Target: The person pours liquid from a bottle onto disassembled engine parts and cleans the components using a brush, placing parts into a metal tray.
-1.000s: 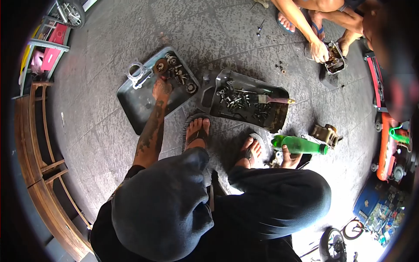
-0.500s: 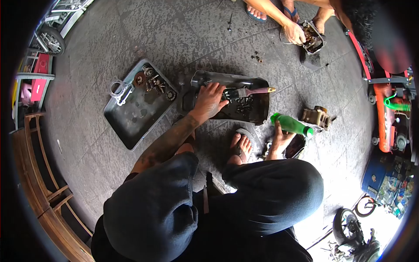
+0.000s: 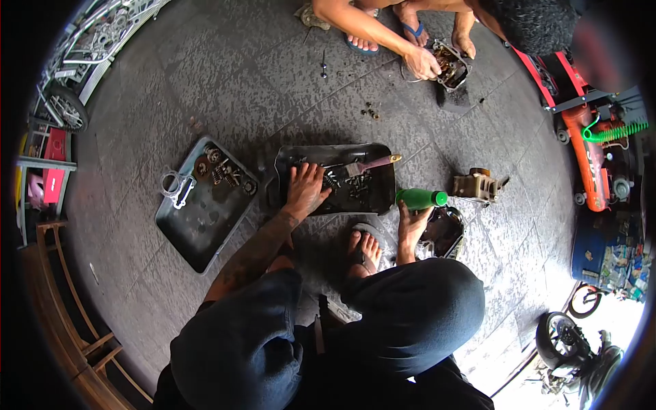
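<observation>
My left hand (image 3: pixel 305 191) lies over the left part of a dark tray (image 3: pixel 372 199), fingers spread and nothing seen in its grip. Bolts and small parts (image 3: pixel 359 188) lie in that tray beside a brush (image 3: pixel 372 164) with a purple handle. My right hand (image 3: pixel 413 224) is wrapped round a green bottle (image 3: pixel 419 199), held nearly level at the tray's right edge. Behind that hand, a dark metal engine cover (image 3: pixel 447 232) rests on the floor. A second tray (image 3: pixel 198 236) at the left holds gears and springs (image 3: pixel 222 167), with a metal gasket (image 3: pixel 182 191) across its edge.
A co-worker's hand (image 3: pixel 422 63) reaches into an engine casing (image 3: pixel 451 68) at the top. A metal cylinder block (image 3: pixel 476 186) stands right of the bottle. Small bolts (image 3: pixel 371 111) lie on the floor. Wooden bench at left, red jack (image 3: pixel 586 160) at right.
My left hand has moved from the left tray to the dark tray, its fingers now spread. The bottle in my right hand has come closer to that tray. The view has shifted.
</observation>
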A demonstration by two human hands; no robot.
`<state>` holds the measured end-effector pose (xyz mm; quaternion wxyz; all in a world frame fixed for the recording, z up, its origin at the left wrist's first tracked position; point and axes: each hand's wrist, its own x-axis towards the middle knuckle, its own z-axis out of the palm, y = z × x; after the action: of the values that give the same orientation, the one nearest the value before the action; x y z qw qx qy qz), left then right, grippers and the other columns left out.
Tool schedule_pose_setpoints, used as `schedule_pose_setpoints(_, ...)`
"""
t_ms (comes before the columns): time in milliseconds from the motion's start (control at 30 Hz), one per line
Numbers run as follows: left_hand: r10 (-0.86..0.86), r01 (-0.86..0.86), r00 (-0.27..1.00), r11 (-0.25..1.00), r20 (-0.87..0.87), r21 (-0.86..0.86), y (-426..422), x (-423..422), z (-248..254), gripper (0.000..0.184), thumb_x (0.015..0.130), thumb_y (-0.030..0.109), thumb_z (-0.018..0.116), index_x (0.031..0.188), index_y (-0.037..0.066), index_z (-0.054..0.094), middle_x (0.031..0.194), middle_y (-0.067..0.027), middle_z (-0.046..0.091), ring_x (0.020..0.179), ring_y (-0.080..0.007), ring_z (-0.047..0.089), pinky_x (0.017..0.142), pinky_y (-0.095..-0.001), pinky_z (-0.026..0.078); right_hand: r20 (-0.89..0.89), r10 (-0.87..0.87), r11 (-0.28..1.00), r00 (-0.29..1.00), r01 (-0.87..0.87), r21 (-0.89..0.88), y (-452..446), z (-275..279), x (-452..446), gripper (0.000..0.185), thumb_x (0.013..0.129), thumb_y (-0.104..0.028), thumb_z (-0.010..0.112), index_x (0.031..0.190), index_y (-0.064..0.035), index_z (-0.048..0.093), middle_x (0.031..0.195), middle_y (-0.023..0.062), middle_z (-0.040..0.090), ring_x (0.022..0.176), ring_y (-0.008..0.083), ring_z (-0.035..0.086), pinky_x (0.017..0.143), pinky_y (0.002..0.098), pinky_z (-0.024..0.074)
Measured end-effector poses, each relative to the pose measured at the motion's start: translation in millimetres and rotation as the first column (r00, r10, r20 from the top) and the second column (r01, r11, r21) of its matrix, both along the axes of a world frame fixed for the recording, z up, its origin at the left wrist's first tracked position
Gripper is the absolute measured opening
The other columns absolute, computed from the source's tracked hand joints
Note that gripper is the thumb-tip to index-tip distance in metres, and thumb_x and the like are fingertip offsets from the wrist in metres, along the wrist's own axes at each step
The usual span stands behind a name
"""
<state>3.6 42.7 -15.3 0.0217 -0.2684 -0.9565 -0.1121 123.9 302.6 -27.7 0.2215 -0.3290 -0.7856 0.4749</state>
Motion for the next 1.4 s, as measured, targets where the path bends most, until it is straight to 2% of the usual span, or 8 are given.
schedule_pose_setpoints(267, -0.013, 0.013, 1.000, 0.999, -0.005, -0.037, 5, -4, -6, 0.053, 0.074, 0.040, 0.073, 0.109, 0.003, 0.055, 0.102, -0.0070, 0.050, 0.106, -0.0248, 0.044, 0.088, -0.0443, 0.033, -0.247, -0.131, 0.969, 0.960, 0.071, -0.235, -26, 11, 29, 0.061, 0.087, -0.001, 0.063, 0.139, -0.0038, 0.030, 0.125, 0.0160, 0.053, 0.117, 0.0224, 0.051, 0.095, 0.0341, 0.0433)
schedule_pose_setpoints(433, 0.084, -0.093, 0.995, 0.978, 0.057, 0.185, 0, -3, 13, 0.038, 0.073, 0.030, 0.072, 0.099, 0.006, 0.057, 0.098, -0.0077, 0.056, 0.102, -0.0275, 0.051, 0.086, -0.0464, 0.037, -0.210, 0.263, 0.795, 0.942, -0.335, -0.505, -43, 27, 71, 0.027, 0.091, 0.001, 0.054, 0.118, -0.0003, 0.053, 0.115, 0.0109, 0.059, 0.110, 0.0181, 0.056, 0.090, 0.0292, 0.0446)
schedule_pose_setpoints(533, 0.149, -0.164, 0.986, 0.885, 0.070, 0.436, -3, 1, 11, 0.038, 0.073, 0.028, 0.074, 0.100, 0.006, 0.057, 0.098, -0.0080, 0.058, 0.099, -0.0293, 0.053, 0.084, -0.0463, 0.039, -0.189, 0.496, 0.760, 0.847, -0.529, -0.377, -54, 80, 27, 0.038, 0.091, -0.001, 0.055, 0.128, 0.0006, 0.048, 0.129, 0.0164, 0.052, 0.123, 0.0268, 0.049, 0.103, 0.0367, 0.0375)
schedule_pose_setpoints(600, 0.181, -0.191, 0.981, 0.865, 0.068, 0.463, -4, 6, 15, 0.036, 0.075, 0.024, 0.075, 0.101, 0.006, 0.058, 0.099, -0.0086, 0.059, 0.097, -0.0299, 0.054, 0.083, -0.0452, 0.041, -0.024, 0.564, 0.821, 0.825, -0.558, 0.123, -55, 99, -10, 0.048, 0.088, -0.005, 0.058, 0.134, -0.0009, 0.043, 0.136, 0.0215, 0.046, 0.132, 0.0337, 0.040, 0.107, 0.0398, 0.0331)
schedule_pose_setpoints(700, 0.123, -0.175, 0.984, 0.814, 0.130, 0.553, -11, 10, 10, 0.036, 0.078, 0.019, 0.073, 0.107, 0.004, 0.058, 0.097, -0.0088, 0.059, 0.094, -0.0238, 0.058, 0.081, -0.0386, 0.046, -0.012, 0.388, 0.840, 0.922, -0.348, 0.418, -51, 74, -59, 0.064, 0.084, -0.009, 0.064, 0.141, -0.0055, 0.035, 0.147, 0.0316, 0.021, 0.134, 0.0493, 0.027, 0.110, 0.0456, 0.0282)
schedule_pose_setpoints(1000, -0.325, -0.625, 0.713, 0.108, 0.621, 0.773, -21, 5, 2, 0.039, 0.090, 0.004, 0.055, 0.127, 0.005, 0.043, 0.094, -0.0052, 0.061, 0.080, -0.0105, 0.060, 0.062, -0.0212, 0.046, -0.139, 0.299, 0.931, 0.944, -0.257, 0.260, -57, 63, -107, 0.050, 0.081, 0.001, 0.059, 0.130, -0.0045, 0.049, 0.115, 0.0164, 0.059, 0.103, 0.0307, 0.057, 0.091, 0.0402, 0.0450)
schedule_pose_setpoints(1233, -0.320, -0.671, 0.674, 0.112, 0.666, 0.733, -20, 11, 7, 0.038, 0.093, 0.006, 0.054, 0.128, 0.006, 0.041, 0.095, -0.0081, 0.063, 0.079, -0.0102, 0.059, 0.059, -0.0203, 0.044, -0.150, 0.525, 0.826, 0.838, -0.544, -0.149, -92, 73, -96, 0.034, 0.088, -0.007, 0.060, 0.121, -0.0045, 0.051, 0.099, 0.0160, 0.068, 0.096, 0.0353, 0.066, 0.079, 0.0424, 0.0505)
schedule_pose_setpoints(1400, -0.252, -0.643, 0.694, 0.206, 0.675, 0.738, -18, 14, -1, 0.038, 0.092, 0.007, 0.059, 0.127, 0.006, 0.046, 0.093, -0.0058, 0.060, 0.077, -0.0072, 0.056, 0.061, -0.0207, 0.044, 0.180, 0.599, 0.760, 0.780, -0.625, 0.177, -74, 66, -86, 0.016, 0.091, -0.018, 0.057, 0.102, -0.0063, 0.061, 0.083, 0.0232, 0.065, 0.080, 0.0428, 0.063, 0.067, 0.0480, 0.0507)
